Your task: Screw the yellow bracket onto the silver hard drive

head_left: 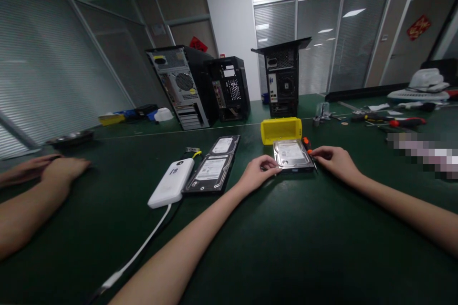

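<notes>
A silver hard drive (pixel 291 152) lies label-up on the green table, just in front of a yellow plastic box (pixel 281 131). With thumb and fingers, my left hand (pixel 258 172) grips the drive's near left corner. At its right side, my right hand (pixel 334 161) pinches a screwdriver (pixel 307 145) with an orange and black handle. The thin shaft points down along the drive's right edge; its tip is too small to make out. To the left, two more hard drives (pixel 211 174) lie end to end beside a white power bank (pixel 172 183) with a white cable.
Three computer cases stand at the back: a large tower (pixel 184 88), a smaller case (pixel 231 88) and one with its panel jutting out on top (pixel 282 78). Loose tools (pixel 406 122) lie at the right. Another person's hands (pixel 60 169) rest at the left.
</notes>
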Available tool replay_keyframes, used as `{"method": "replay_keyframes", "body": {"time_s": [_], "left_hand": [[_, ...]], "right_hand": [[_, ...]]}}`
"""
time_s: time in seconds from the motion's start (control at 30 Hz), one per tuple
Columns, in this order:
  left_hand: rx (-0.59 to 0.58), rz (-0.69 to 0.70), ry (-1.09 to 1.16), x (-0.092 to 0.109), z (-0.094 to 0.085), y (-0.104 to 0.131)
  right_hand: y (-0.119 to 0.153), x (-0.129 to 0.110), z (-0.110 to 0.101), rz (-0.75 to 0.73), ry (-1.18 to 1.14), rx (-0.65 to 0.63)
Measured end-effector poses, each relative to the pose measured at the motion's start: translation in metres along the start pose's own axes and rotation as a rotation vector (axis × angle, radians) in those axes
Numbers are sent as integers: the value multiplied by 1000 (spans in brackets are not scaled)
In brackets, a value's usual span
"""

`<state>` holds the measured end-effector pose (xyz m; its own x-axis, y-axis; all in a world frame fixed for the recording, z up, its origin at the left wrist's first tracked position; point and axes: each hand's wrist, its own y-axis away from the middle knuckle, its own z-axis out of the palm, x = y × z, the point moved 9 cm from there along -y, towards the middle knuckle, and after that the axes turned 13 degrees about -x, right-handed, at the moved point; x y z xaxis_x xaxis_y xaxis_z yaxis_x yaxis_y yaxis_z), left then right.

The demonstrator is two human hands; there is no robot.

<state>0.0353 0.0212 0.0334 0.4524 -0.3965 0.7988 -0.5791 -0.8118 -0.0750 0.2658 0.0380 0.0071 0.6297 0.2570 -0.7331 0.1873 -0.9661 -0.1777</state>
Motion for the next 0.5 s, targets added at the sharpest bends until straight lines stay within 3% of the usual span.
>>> {"method": "replay_keyframes", "body": {"time_s": [0.5], "left_hand": [[-22,2,18,2,0,-3]], "right_hand": [[-3,1,-8,109,35,31]]}}
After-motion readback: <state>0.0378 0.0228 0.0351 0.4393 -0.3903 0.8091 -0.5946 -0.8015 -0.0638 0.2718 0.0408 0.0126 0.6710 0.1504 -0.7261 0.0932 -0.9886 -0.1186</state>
